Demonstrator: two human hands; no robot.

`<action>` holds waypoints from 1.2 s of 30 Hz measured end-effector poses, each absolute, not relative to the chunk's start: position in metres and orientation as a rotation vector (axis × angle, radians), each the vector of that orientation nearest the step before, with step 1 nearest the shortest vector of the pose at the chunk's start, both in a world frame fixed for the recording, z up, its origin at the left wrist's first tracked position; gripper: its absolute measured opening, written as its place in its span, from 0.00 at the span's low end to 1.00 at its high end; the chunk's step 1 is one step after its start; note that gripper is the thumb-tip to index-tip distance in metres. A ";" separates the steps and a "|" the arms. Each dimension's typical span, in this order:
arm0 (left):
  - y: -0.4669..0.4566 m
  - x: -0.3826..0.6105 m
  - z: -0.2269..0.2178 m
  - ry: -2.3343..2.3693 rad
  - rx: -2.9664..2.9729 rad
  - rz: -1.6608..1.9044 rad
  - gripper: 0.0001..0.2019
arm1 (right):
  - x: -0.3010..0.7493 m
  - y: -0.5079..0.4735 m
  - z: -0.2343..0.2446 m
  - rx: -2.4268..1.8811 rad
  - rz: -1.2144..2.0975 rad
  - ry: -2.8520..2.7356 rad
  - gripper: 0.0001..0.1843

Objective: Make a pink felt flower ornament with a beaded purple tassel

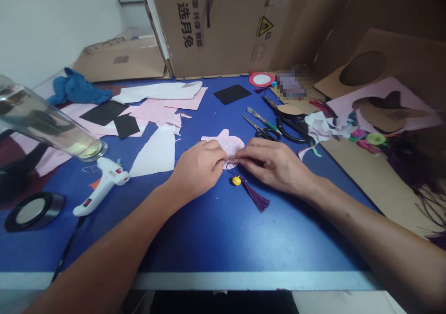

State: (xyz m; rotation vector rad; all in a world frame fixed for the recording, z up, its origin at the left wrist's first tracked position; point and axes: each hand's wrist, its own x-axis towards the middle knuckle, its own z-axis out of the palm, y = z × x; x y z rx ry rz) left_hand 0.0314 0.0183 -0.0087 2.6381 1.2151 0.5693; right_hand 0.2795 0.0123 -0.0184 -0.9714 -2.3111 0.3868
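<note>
A pink shaped cutout (228,143) with a pale, wrinkled face lies on the blue table between my hands. My left hand (200,165) is closed on its left lower edge, fingertips pinched together. On the other side my right hand (272,163) pinches the lower right edge, thumb and fingers together. From the lower edge a dark cord loops down to a yellow bead (236,180) and a purple tassel (256,195), which rest on the table. My fingers cover part of the cutout's lower edge.
A white glue gun (101,186), black tape roll (33,212) and clear bottle (52,123) stand left. Paper and fabric scraps (156,151) lie behind. Scissors (261,129), a green pen-like tool (265,120) and cardboard templates (379,105) are at right. A cardboard box (226,44) rises behind.
</note>
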 end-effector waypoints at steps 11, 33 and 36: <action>0.018 0.032 -0.008 1.239 2.615 0.551 0.12 | 0.288 0.009 -0.016 -0.861 0.289 -2.516 0.19; 0.017 0.033 -0.007 1.251 2.590 0.526 0.13 | 0.288 0.011 -0.020 -0.873 0.154 -2.584 0.20; 0.017 0.032 -0.007 1.232 2.590 0.523 0.13 | 0.288 0.011 -0.018 -0.858 0.128 -2.591 0.19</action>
